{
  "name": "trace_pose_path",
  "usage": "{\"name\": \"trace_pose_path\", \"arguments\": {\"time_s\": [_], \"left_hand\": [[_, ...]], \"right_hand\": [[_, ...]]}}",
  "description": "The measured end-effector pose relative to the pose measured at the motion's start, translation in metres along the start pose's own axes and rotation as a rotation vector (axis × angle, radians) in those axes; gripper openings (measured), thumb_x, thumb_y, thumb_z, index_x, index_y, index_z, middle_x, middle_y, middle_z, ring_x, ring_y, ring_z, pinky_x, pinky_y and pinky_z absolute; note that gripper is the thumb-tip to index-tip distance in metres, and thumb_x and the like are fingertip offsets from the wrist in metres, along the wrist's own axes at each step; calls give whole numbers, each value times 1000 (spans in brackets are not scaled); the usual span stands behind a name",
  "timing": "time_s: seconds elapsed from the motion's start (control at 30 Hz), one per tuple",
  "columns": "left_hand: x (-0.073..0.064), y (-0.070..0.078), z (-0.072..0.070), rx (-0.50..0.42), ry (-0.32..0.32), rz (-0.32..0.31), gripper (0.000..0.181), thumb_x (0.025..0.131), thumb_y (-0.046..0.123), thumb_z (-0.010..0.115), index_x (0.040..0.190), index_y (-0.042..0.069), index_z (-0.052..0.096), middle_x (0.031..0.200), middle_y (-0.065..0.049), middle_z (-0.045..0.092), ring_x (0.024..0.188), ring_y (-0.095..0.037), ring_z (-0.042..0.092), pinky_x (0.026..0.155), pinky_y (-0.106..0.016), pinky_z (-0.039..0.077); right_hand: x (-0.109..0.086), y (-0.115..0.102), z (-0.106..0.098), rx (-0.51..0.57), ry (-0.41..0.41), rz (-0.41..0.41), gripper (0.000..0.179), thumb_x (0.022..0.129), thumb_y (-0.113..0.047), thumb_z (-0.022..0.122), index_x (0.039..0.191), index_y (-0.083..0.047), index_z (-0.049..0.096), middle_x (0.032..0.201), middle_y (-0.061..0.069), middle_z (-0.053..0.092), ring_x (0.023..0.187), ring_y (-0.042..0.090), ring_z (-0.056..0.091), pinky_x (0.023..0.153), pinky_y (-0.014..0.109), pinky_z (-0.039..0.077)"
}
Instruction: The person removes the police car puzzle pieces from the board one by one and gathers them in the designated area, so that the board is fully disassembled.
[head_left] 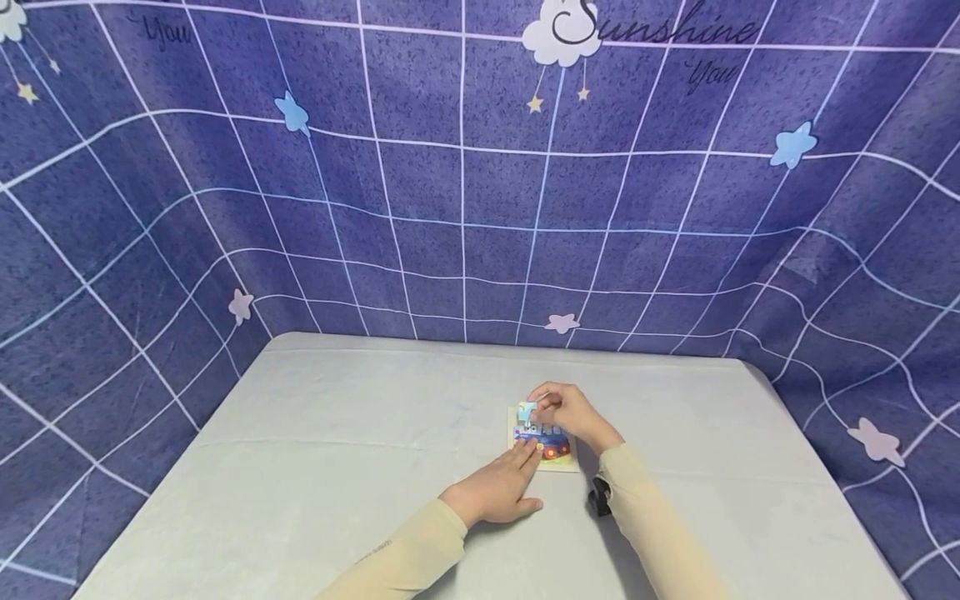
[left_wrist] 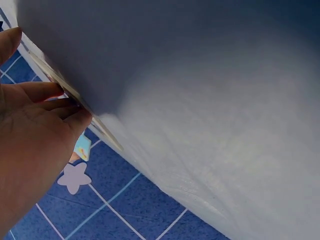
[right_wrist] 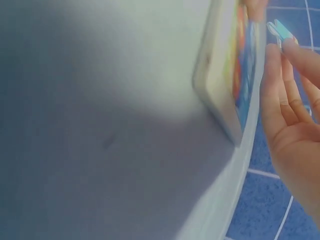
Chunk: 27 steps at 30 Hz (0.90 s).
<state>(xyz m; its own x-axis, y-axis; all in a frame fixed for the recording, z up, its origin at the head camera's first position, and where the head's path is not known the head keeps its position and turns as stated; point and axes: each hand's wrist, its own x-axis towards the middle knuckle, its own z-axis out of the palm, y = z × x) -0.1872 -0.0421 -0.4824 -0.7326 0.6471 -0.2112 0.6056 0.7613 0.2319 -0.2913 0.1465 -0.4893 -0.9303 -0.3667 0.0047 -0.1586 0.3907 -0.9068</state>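
Note:
A small jigsaw puzzle board lies on the table, its lower part showing a blue and red vehicle-like picture. My left hand rests with extended fingers on the board's left side; the left wrist view shows those fingertips at its thin edge. Over the board's upper part, my right hand pinches a light-blue puzzle piece between thumb and fingers. From the right wrist, the puzzle piece appears tilted and raised at the fingertips, beyond the thick pale edge of the board.
A pale cloth covers the table. Behind and at both sides hangs a blue curtain with a white grid, stars and clouds. A black device sits at my right wrist, close over the table.

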Motion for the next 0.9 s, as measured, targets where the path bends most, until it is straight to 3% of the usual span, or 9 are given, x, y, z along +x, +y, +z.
{"name": "trace_pose_path", "arguments": {"time_s": [0.23,0.53,0.77,0.9], "left_hand": [[0,0,1,7,9,-6,77,104,44,59,161,1,32,172,-17,23,161,-31,23,131,-36,26],[0,-1,3,1,13,-13,77,103,45,59,161,1,31,172,-16,23,161,-30,23,131,-35,26],[0,0,2,-2,13,-8,77,103,44,59,161,1,32,172,-17,23,161,-30,23,131,-35,26],[0,1,2,2,16,-8,76,103,44,59,161,1,32,172,-17,24,160,-30,24,131,-35,26]], "right_hand": [[-5,7,-22,75,27,11,30,89,6,71,117,13,65,93,24,73,77,10,70,81,39,66],[-20,18,-55,53,79,39,34,89,4,70,121,14,64,93,20,75,75,8,69,77,36,66],[-35,27,-75,42,70,54,37,91,4,69,123,18,59,96,22,74,76,8,69,76,32,65],[-40,35,-80,43,72,80,36,91,5,69,122,20,59,90,13,74,74,6,66,71,25,63]]}}
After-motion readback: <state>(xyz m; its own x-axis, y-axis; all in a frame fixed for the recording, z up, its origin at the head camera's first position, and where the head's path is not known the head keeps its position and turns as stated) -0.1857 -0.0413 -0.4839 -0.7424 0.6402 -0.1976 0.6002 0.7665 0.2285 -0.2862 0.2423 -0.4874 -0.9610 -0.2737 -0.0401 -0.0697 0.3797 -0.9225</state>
